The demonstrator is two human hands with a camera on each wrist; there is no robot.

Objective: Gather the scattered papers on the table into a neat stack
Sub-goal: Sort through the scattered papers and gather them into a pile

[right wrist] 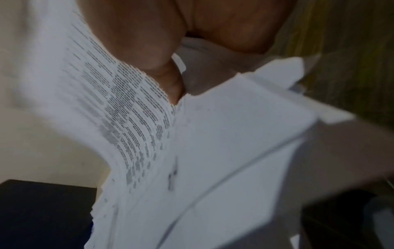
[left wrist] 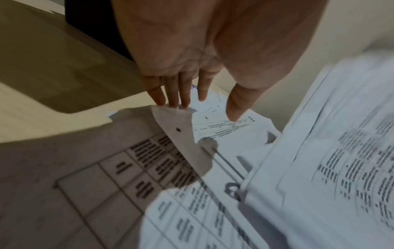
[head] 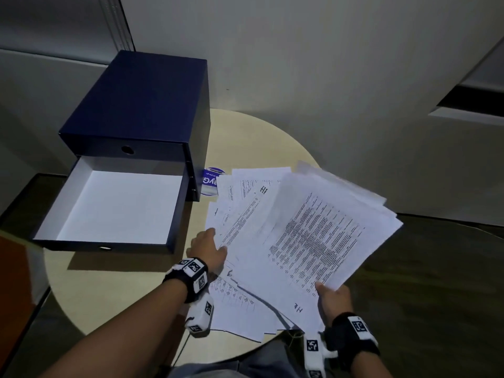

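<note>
Several printed papers (head: 240, 203) lie fanned over the right half of the round table (head: 109, 296). My right hand (head: 331, 296) grips a loose bundle of sheets (head: 313, 236) by its near edge, raised and tilted over the others; in the right wrist view the thumb (right wrist: 149, 50) presses on the top text page (right wrist: 127, 118). My left hand (head: 208, 245) lies at the left edge of the spread with straight fingers. In the left wrist view its fingertips (left wrist: 177, 104) touch the curled-up corner of a sheet (left wrist: 179, 128) above a page with a printed grid (left wrist: 106, 185).
A navy drawer box (head: 141, 105) stands at the table's back left, its lower drawer (head: 114, 203) pulled out and showing a white inside. A round blue label (head: 211, 181) lies between box and papers. The bundle overhangs the table's right edge above dark floor (head: 436, 268).
</note>
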